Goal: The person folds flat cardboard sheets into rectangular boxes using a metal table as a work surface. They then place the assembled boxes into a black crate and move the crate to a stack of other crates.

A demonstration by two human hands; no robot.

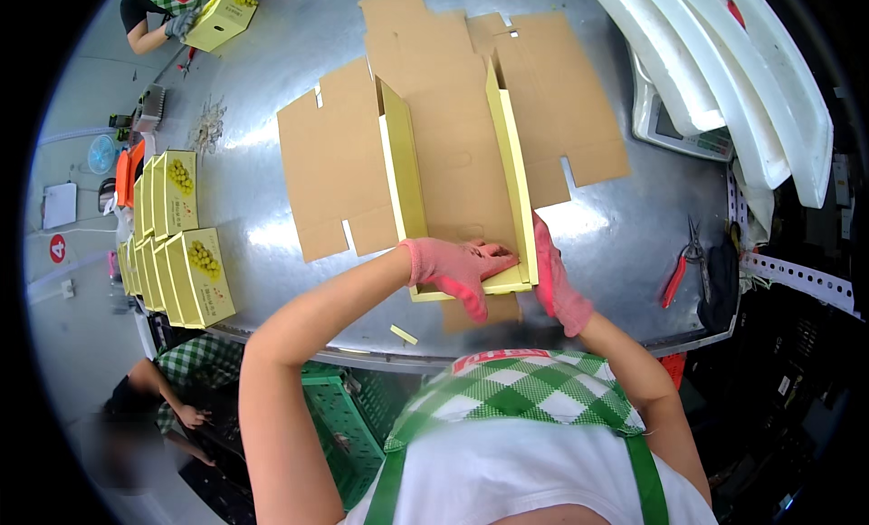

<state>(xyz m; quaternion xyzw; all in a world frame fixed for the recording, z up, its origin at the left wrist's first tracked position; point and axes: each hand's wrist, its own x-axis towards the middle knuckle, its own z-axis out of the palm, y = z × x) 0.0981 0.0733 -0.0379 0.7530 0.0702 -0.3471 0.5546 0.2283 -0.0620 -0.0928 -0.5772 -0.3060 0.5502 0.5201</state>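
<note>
Folded yellow grape cartons [205,281] line the left edge of the tabletop [258,195]; toward the middle of its near edge lies our half-folded cardboard carton [460,154]. Our left hand [460,267], partly open, spreads fingers inside the near end, thumb outside; whether it grips, we cannot tell. Our right hand [557,281] lies nearly straight along the right wall's outside, its grip unclear. We would do best bracing that corner squarely from both sides, keeping the creases sharp.

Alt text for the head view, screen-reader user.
Pink-gloved left hand rests at the near end of a partly folded cardboard box; pink-gloved right hand touches its right side. Yellow boxes stand left on a metal table.
</note>
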